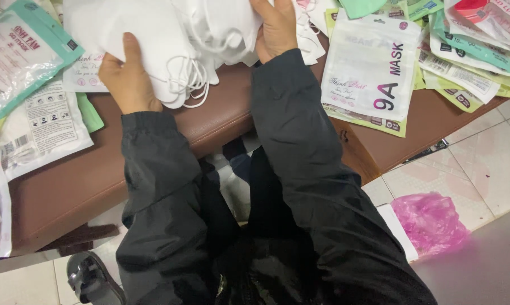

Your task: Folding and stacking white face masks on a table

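A stack of white face masks (170, 39) at 12 o'clock on the brown padded bench (221, 113) is clamped by the left hand (128, 76) and apparently gripped by the right hand (277, 28); mask packets (368, 68) are spread at 2 o'clock.

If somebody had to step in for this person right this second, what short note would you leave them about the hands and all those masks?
Left hand: gripping the near edge of the stack of white face masks, thumb on top.
Right hand: pressed on the stack's right side.
The stack rests on the brown padded bench, ear loops hanging over its front.
Printed pouches lie flat on both sides; whether any are filled cannot be told.
The masks in hand are loose, not in a pouch.
A pink plastic bag lies on the floor tiles.
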